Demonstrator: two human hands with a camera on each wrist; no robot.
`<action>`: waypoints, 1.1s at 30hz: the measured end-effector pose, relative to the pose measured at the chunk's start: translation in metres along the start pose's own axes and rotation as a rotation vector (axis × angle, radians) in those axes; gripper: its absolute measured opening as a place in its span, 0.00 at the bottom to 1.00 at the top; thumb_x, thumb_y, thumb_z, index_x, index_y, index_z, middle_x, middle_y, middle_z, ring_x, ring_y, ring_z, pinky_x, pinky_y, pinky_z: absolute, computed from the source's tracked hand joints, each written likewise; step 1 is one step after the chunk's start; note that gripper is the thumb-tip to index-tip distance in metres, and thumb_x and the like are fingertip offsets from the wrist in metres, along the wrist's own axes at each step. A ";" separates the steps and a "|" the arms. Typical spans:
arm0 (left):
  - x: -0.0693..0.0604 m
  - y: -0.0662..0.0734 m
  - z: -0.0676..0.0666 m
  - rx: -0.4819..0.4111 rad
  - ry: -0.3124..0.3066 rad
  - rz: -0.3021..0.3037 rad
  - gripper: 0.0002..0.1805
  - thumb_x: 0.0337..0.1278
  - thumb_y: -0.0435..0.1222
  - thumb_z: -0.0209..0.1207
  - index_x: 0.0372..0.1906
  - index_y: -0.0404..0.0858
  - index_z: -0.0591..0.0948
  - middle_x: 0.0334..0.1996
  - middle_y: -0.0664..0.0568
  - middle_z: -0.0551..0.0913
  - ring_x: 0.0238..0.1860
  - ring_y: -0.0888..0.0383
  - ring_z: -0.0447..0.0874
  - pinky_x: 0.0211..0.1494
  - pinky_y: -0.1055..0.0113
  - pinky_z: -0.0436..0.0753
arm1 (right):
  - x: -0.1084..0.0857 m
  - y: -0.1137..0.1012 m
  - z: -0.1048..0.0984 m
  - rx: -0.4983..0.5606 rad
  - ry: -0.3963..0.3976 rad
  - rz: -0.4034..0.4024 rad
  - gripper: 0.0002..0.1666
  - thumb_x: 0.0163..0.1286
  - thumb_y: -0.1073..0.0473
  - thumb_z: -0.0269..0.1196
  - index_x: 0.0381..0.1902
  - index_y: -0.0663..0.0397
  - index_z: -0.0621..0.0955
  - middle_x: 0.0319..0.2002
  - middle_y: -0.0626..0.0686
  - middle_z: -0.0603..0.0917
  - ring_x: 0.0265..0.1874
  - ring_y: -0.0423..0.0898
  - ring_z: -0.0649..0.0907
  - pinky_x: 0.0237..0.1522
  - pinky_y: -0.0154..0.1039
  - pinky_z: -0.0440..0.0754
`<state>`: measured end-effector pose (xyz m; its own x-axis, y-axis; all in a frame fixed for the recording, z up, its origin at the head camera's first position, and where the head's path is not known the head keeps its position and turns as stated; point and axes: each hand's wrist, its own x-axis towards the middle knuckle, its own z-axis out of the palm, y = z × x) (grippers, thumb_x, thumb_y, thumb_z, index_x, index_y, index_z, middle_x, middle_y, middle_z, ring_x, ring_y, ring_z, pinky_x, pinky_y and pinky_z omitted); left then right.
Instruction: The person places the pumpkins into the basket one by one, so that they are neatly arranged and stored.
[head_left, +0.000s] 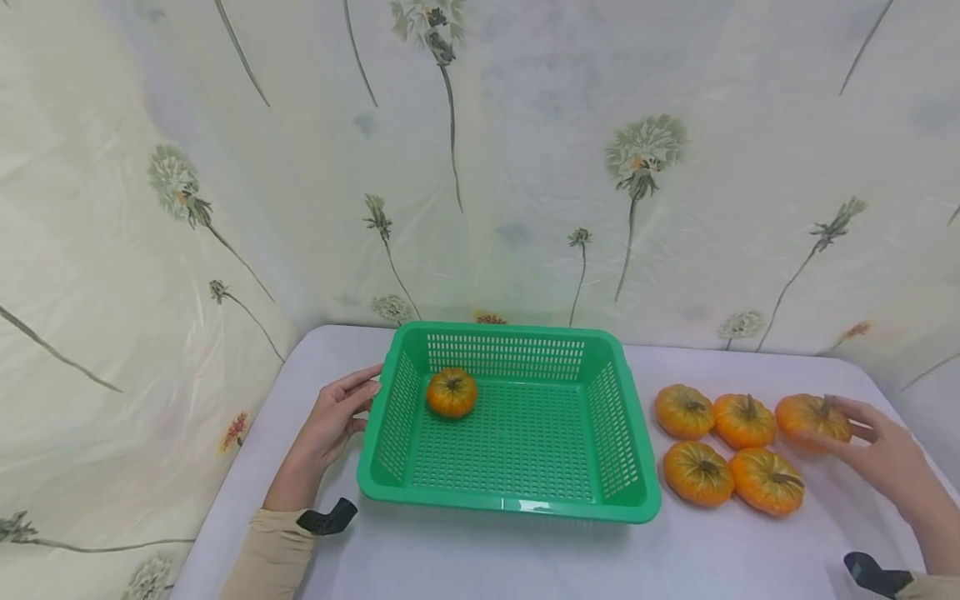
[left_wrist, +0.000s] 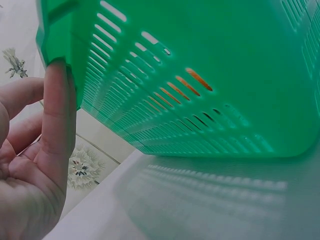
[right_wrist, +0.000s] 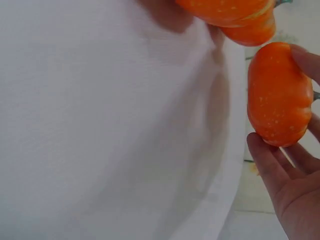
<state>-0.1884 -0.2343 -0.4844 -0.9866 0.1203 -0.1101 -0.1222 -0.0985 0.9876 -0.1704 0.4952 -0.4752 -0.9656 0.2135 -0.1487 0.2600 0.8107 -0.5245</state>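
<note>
A green basket (head_left: 435,496) holds one orange pumpkin (head_left: 452,393), five more pumpkins (head_left: 697,474) to its right.

Five pumpkins (head_left: 699,473) are counted at lower right, one at lower centre; one basket (head_left: 510,504) and two hands (head_left: 328,421) are seen.

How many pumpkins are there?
6: one pumpkin in the basket; four pumpkins beside it on the table, in two rows of two; another pumpkin in the right hand.

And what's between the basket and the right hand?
In the head view, four pumpkins lie on the table between the basket and the right hand, which holds a fifth pumpkin.
</note>
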 end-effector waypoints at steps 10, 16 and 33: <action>0.000 0.000 -0.001 -0.005 -0.011 0.011 0.30 0.75 0.40 0.60 0.75 0.34 0.69 0.41 0.60 0.89 0.35 0.66 0.89 0.29 0.74 0.90 | -0.004 -0.020 -0.008 0.042 0.027 -0.069 0.56 0.76 0.38 0.62 0.80 0.68 0.50 0.77 0.80 0.49 0.70 0.86 0.53 0.52 0.88 0.66; 0.000 0.000 0.000 -0.009 -0.009 0.007 0.30 0.75 0.40 0.60 0.75 0.34 0.69 0.41 0.60 0.89 0.35 0.66 0.89 0.29 0.74 0.90 | -0.004 -0.037 -0.008 0.050 0.012 -0.098 0.56 0.74 0.37 0.63 0.81 0.66 0.51 0.77 0.79 0.49 0.70 0.86 0.53 0.52 0.88 0.65; 0.001 -0.001 0.000 -0.020 -0.009 0.007 0.30 0.75 0.39 0.60 0.75 0.34 0.70 0.41 0.59 0.90 0.34 0.66 0.89 0.29 0.74 0.89 | -0.014 -0.110 -0.003 0.109 -0.101 -0.269 0.53 0.71 0.39 0.67 0.82 0.51 0.56 0.77 0.72 0.59 0.71 0.78 0.60 0.54 0.87 0.68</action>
<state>-0.1891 -0.2340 -0.4851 -0.9865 0.1281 -0.1020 -0.1174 -0.1186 0.9860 -0.1852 0.4047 -0.4133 -0.9955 -0.0612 -0.0721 -0.0005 0.7662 -0.6426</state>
